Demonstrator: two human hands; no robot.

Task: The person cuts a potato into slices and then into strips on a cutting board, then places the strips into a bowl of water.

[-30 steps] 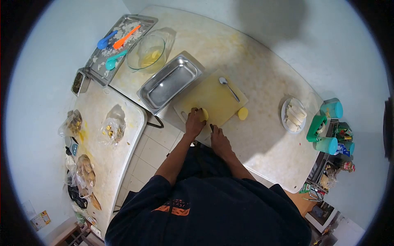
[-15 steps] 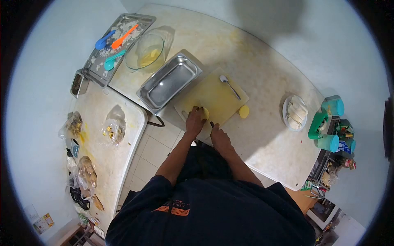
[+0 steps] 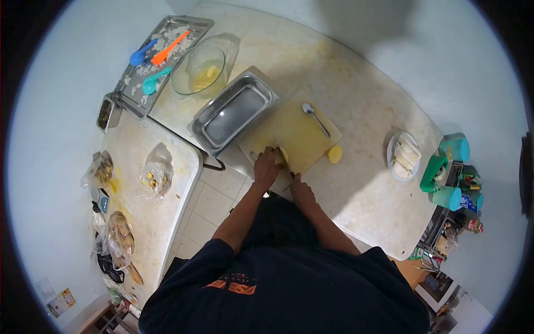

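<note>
My left hand point(image 3: 266, 166) presses down on a yellow potato piece point(image 3: 283, 154) at the near edge of the pale cutting board point(image 3: 300, 131). My right hand point(image 3: 300, 189) grips a knife point(image 3: 288, 165) by its dark handle; the blade runs up against the potato piece beside my left fingers. A second yellow potato piece point(image 3: 335, 154) lies on the table just off the board's right corner. A metal spoon point(image 3: 315, 117) rests on the far part of the board.
A steel pan point(image 3: 233, 114) stands left of the board, a glass bowl point(image 3: 198, 70) behind it, and a tray point(image 3: 158, 50) with coloured utensils beyond. A plate point(image 3: 403, 156) of white pieces and teal containers point(image 3: 453, 150) sit at right. Food bags point(image 3: 153, 175) lie on the left table.
My right hand has brought the knife forward against the potato piece under my left hand. The view has shifted slightly; the other objects stay in place.
</note>
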